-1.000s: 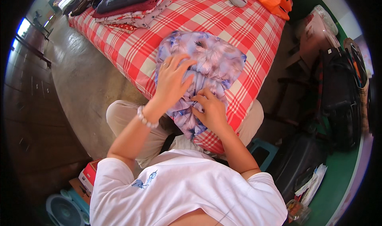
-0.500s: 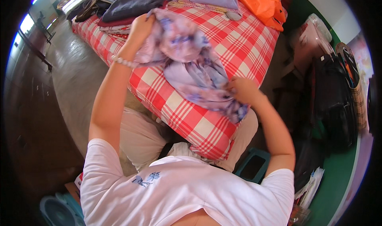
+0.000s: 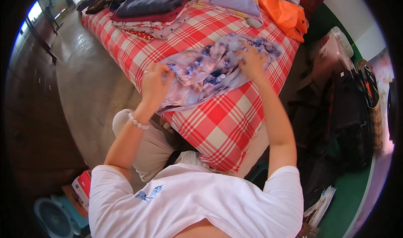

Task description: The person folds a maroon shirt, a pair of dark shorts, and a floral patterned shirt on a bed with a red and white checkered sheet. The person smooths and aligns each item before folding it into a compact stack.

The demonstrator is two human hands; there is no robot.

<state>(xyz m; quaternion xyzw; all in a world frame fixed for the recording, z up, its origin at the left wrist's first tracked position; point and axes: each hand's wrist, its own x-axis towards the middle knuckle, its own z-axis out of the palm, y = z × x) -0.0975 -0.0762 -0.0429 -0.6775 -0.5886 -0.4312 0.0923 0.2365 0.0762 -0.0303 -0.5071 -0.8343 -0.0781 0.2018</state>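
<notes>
Clearly, the floral cloth (image 3: 197,72), mauve with blue-violet blooms, lies between the two hands on the red-and-white checked bed (image 3: 218,133), rumpled and slanting from about eight o'clock up to two.

From the left hand (image 3: 154,82), most of the cloth is at three o'clock. That hand is nearly closed, its fingers curled in and its fingertips pinching the cloth's left edge; a loose flap hangs lower, at around five o'clock from the hand. A pale bead bracelet (image 3: 137,120) circles the wrist at seven o'clock from it.

From the right hand (image 3: 252,65), the bulk of the cloth stretches toward eight or nine o'clock, with a bunched end past the fingers at one to two. This hand is half open, fingers bent down onto the fabric; blur hides the fingertips, so I cannot tell whether they grip it or only press on it.

Around the cloth, a stack of folded clothes (image 3: 151,7) sits on the bed between ten and eleven o'clock, dark grey uppermost. A folded lavender cloth (image 3: 235,2) lies just past twelve, and an orange bag (image 3: 283,15) between one and two, near the bed's edge.
</notes>
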